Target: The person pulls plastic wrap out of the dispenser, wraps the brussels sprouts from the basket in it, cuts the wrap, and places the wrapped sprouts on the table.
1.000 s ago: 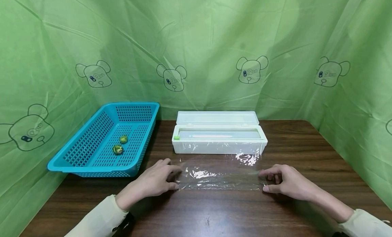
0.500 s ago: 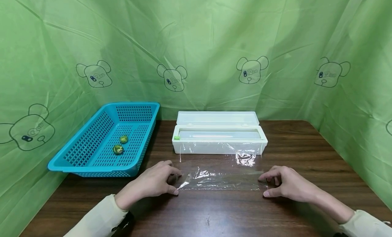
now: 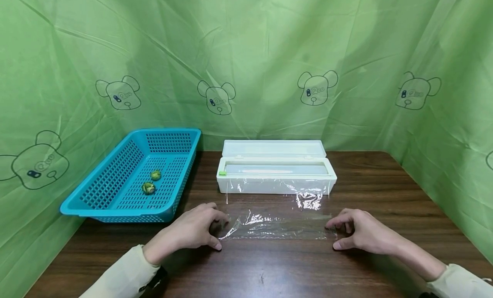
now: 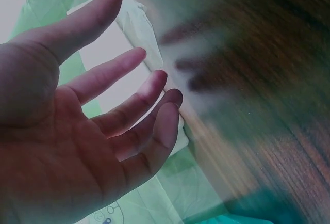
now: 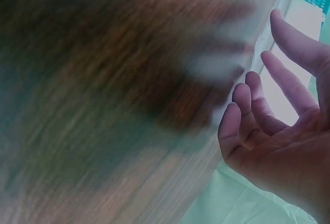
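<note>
A sheet of clear cling film runs from the white dispenser box toward the front, lying over the dark table. At its left front corner is my left hand, thumb spread away from loosely bent fingers. My right hand is in a similar pose at the right front corner, fingertips right by the film's edge. Both wrist views show thumb and fingers apart, with nothing pinched between them on the left hand or the right hand. The box lid stands raised, and a roll shows inside.
A blue plastic basket stands at the left with two small green sprouts, one sprout nearer and another sprout behind it. A green cutter tab sits at the box's left front. Green fabric encloses the table's back and sides.
Both thumbs have moved off the film's front edge, the left one a little leftward and down. The film's left front corner has creased slightly. Box and basket are unmoved.
</note>
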`<state>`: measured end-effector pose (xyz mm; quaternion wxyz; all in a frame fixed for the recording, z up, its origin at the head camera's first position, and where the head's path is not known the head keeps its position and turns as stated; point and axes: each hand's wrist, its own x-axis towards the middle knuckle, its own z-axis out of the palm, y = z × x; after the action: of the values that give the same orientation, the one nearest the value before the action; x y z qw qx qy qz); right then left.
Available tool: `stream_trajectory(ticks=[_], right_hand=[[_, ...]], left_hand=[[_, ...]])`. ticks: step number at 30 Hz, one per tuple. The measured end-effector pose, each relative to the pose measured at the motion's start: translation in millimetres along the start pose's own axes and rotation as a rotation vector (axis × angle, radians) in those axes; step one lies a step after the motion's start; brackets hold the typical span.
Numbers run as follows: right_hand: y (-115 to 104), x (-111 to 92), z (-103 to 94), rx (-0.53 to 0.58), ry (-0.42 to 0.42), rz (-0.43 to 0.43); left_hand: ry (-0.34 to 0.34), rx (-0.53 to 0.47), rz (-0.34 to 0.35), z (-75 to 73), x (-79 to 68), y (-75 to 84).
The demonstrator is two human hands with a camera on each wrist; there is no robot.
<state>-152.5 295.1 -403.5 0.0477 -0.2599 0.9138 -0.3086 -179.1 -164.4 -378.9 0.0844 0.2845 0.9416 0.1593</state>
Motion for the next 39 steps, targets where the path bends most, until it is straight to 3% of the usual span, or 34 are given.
stream_trajectory(ticks=[13,21,26,30,34,39], right_hand=[[-0.9,1.7,-0.5,0.038,0.036,0.086],[0.5,4.1,0.1,0.018,0.043,0.093],[1.1,5.3,-0.1,-0.004,0.045,0.093],[0.7,5.0,-0.3,-0.014,0.049,0.091],[-0.1,4.0,-0.5,-0.013,0.051,0.095],[0.5,2.4,-1.3,-0.014,0.054,0.093]], left_hand=[[0.020,-0.012,-0.016,-3.4,-2.7,3.1],[0.072,-0.052,0.019,-18.2,-10.3,16.0],[0.108,-0.085,0.068,-43.9,-22.5,28.4],[0.145,-0.084,0.094,-74.1,-31.5,26.8],[0.190,-0.052,0.068,-111.2,-33.5,8.5],[0.211,-0.025,-0.011,-154.1,-26.0,-30.6]])
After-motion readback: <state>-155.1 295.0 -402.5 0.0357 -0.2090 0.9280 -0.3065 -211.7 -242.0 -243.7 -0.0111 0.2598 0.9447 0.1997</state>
